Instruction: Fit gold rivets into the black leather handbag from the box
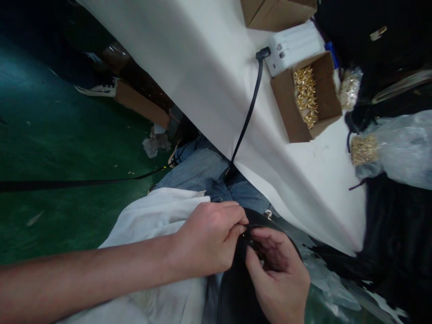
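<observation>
A smooth black leather-like item (pixel 241 294), bag-like in shape, lies across my lap. My left hand (pixel 212 240) is closed in a pinch on a narrow black edge or strap of it. Just to the right, my right hand (pixel 281 274) grips the same black part between thumb and fingers, close to the left fingertips. Something small and shiny shows in the hollow of the right hand, too unclear to name. A small metal fitting (pixel 267 214) sits at the item's upper edge. The exact spot between my fingertips is dark and partly hidden.
On the white-covered table (pixel 216 85) stand a cardboard box of small gold-coloured pieces (pixel 286 108), a white power unit (pixel 297 42) with a black cable (pixel 249 110), and another carton (pixel 276 13). Plastic bags (pixel 408 148) lie at right. Another person's shoe (pixel 97 89) is at upper left.
</observation>
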Available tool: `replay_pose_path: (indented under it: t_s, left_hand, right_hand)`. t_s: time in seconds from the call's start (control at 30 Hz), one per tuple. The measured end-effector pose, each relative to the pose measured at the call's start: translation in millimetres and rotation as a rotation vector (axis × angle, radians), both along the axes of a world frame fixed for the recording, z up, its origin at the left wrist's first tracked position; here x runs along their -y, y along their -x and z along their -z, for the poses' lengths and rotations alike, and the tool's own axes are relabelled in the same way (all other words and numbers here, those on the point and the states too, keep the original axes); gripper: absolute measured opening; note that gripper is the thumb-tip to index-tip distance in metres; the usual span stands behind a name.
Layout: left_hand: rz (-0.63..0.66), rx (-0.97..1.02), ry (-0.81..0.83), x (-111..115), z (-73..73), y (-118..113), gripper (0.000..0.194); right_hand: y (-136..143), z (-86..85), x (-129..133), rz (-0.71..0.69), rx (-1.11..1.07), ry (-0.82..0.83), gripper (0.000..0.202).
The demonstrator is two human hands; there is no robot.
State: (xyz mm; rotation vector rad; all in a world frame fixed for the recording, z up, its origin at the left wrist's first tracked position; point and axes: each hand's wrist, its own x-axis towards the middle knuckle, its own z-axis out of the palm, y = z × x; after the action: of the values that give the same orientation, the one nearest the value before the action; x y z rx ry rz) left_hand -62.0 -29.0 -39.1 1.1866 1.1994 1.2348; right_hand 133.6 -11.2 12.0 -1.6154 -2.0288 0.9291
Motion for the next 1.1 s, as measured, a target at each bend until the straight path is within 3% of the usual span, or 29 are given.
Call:
replay_pose_path:
  t_s: [0.17,0.5,0.77,1.1]
  left_hand:
    - [0.033,-0.011,0.001,0.7,0.7,0.4,0.016]
    - [0.068,0.015,0.096,1.5,-3.9,6.2,0.016]
    - [0.05,0.061,0.237,1.9,-11.3,14.2,0.009]
    - [0.066,0.069,0.309,-3.1,-5.6,13.8,0.015]
  right_hand:
    - [3.6,-0.7,1.6,0.024,0.024,0.012,0.024]
    - [0.9,3.5,1.0,-0.128,0.165,-0.097,0.021]
    - [9.5,2.8,3.7,-0.009,0.069,-0.002,0.018]
    - [14.2,-8.5,-7.8,-0.227,0.147,0.045,0.017]
